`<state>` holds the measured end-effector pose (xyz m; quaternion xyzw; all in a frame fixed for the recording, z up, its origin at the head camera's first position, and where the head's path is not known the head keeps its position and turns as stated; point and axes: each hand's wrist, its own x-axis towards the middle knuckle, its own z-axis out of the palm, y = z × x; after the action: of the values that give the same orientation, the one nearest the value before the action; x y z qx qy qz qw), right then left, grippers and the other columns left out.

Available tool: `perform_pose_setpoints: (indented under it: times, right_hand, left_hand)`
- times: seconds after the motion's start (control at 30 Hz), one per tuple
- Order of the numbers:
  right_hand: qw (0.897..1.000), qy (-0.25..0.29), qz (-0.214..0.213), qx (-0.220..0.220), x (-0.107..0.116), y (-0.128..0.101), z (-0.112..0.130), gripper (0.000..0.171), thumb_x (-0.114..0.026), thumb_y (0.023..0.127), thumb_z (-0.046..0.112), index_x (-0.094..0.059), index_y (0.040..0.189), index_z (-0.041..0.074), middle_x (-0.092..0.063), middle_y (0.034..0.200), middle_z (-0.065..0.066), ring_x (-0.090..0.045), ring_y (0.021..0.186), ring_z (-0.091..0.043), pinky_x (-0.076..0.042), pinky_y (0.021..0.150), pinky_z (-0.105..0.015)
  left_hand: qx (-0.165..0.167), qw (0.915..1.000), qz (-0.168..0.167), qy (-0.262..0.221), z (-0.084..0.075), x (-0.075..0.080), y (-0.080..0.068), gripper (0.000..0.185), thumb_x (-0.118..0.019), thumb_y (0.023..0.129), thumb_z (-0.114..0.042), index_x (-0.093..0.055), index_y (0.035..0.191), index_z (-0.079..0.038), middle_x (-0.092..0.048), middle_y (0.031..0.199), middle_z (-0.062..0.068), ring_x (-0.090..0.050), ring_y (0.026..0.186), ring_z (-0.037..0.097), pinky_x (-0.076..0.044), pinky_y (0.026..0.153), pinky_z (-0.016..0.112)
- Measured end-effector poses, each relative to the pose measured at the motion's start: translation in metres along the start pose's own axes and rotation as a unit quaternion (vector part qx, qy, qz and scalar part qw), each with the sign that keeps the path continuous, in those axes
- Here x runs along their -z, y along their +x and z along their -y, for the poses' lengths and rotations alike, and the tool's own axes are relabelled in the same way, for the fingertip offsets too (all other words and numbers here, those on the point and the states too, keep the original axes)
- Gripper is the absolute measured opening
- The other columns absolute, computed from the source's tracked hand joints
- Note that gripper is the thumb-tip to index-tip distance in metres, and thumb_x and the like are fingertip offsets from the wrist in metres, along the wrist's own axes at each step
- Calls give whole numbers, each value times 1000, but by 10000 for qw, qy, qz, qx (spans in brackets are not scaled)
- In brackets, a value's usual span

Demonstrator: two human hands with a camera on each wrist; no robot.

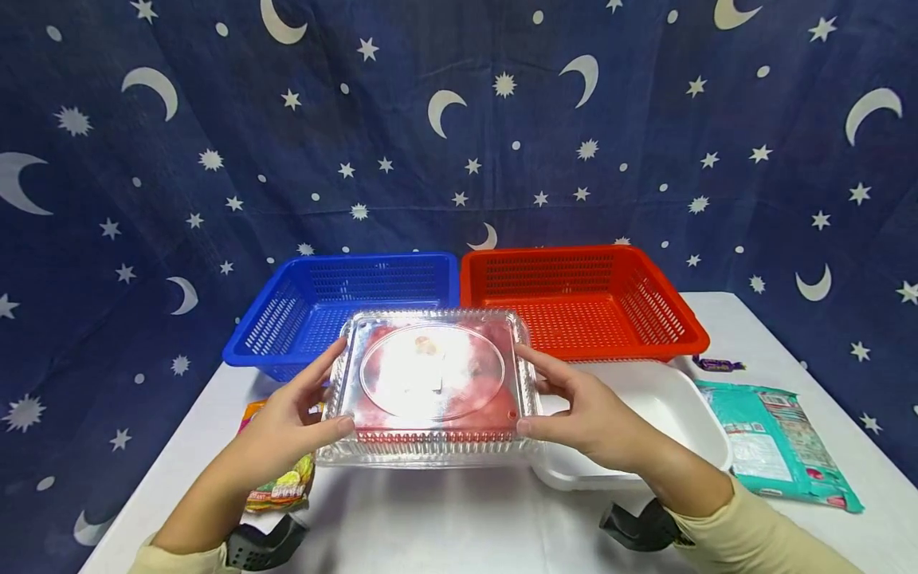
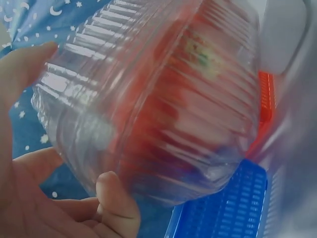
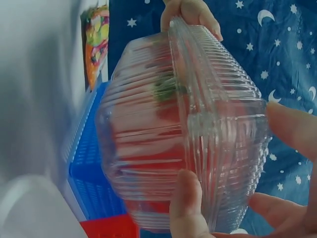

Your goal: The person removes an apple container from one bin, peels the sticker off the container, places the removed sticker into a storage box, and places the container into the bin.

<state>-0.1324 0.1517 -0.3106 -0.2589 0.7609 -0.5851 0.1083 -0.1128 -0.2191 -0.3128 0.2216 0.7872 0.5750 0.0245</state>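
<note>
Clear plastic box [image 1: 430,383] (something red inside, glare hides what) is up off the bench [image 1: 430,518] on my feed, left hand [image 1: 290,418] and right hand [image 1: 598,410] gripping opposite ends, fingers and thumbs partly curled, blue basket [image 1: 373,275] and red basket [image 1: 591,319] beyond it

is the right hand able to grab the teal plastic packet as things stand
Probably not: the right hand grips the clear, ridged plastic container. Freed, it likely could, since most of the teal plastic packet lies uncovered.
</note>
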Motion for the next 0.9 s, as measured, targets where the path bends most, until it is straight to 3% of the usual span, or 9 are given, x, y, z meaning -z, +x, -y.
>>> perform_pose_setpoints:
  times: [0.13, 0.27, 0.4, 0.57, 0.73, 0.9]
  right_hand:
    - [9993, -257, -114, -240, -8, 2, 2, 83, -80, 86, 19, -36, 155, 9, -49, 142, -16, -53, 118, -35, -58, 82, -32]
    - [9987, -335, -60, -372, -15, 1, 1, 81, -80, 86, 22, -38, 154, 9, -52, 137, -15, -54, 115, -33, -58, 81, -31]
    - [9990, -329, -10, -297, -20, 0, -4, 79, -80, 86, 19, -39, 152, 3, -51, 137, -18, -56, 109, -31, -58, 79, -32]
    - [9981, -388, -52, -471, -29, 0, -10, 79, -82, 84, 19, -43, 151, 5, -51, 133, -18, -55, 102, -29, -58, 75, -32]
    - [9969, -496, -36, -616, -37, -1, -16, 80, -83, 82, 23, -44, 151, 10, -52, 132, -15, -55, 98, -27, -55, 70, -32]
    - [9957, -650, 1, -658, -43, 0, -22, 82, -84, 81, 27, -44, 151, 13, -53, 134, -13, -57, 97, -24, -54, 70, -32]
  left_hand:
    - [-23, 9998, -12, 184, 2, 6, -6, 88, -70, 90, 1, -20, 161, -14, -27, 153, 35, -61, 109, 11, -60, 75, 34]
    - [111, 9993, -21, 367, 5, 11, -13, 86, -71, 90, 0, -22, 160, -11, -37, 147, 36, -62, 107, 13, -59, 77, 32]
    - [317, 9979, 38, 559, 10, 14, -20, 86, -73, 90, -4, -24, 160, -10, -39, 145, 36, -60, 113, 27, -57, 81, 28]
    - [430, 9958, 113, 803, 17, 17, -27, 85, -75, 88, -7, -27, 158, -10, -41, 144, 35, -54, 120, 44, -55, 83, 27]
    - [605, 9944, 253, 832, 26, 20, -33, 87, -76, 87, -8, -26, 158, -9, -44, 143, 31, -57, 114, 39, -56, 82, 28]
    - [844, 9902, 386, 1041, 34, 23, -35, 87, -77, 88, -14, -26, 159, -9, -49, 137, 24, -60, 104, 22, -56, 78, 29]
